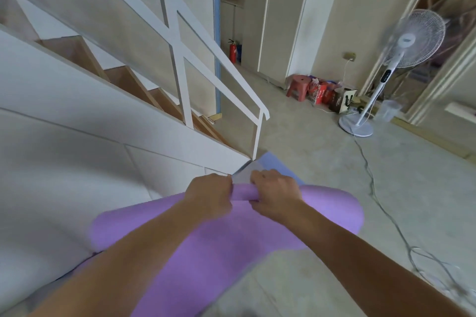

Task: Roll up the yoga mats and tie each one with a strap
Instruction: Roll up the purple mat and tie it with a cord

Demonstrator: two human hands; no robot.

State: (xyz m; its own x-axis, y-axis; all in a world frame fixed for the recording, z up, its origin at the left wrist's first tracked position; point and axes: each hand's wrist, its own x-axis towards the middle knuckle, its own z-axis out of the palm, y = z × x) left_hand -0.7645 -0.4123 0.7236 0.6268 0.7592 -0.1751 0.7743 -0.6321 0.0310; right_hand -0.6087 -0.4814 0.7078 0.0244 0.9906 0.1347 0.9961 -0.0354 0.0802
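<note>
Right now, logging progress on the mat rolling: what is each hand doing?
Left hand: closed on the rolled edge of the purple yoga mat.
Right hand: closed on the same rolled edge.

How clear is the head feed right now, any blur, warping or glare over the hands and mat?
Head view: both hands, left hand and right hand, read soft but legible on the purple mat; the fan is motion-smeared; wide-angle bending curves the stair railing; light is even, no glare.

Staircase wall (77, 162) close on the left, bare floor (322, 162) open right, cable (381, 203) trailing there
</note>
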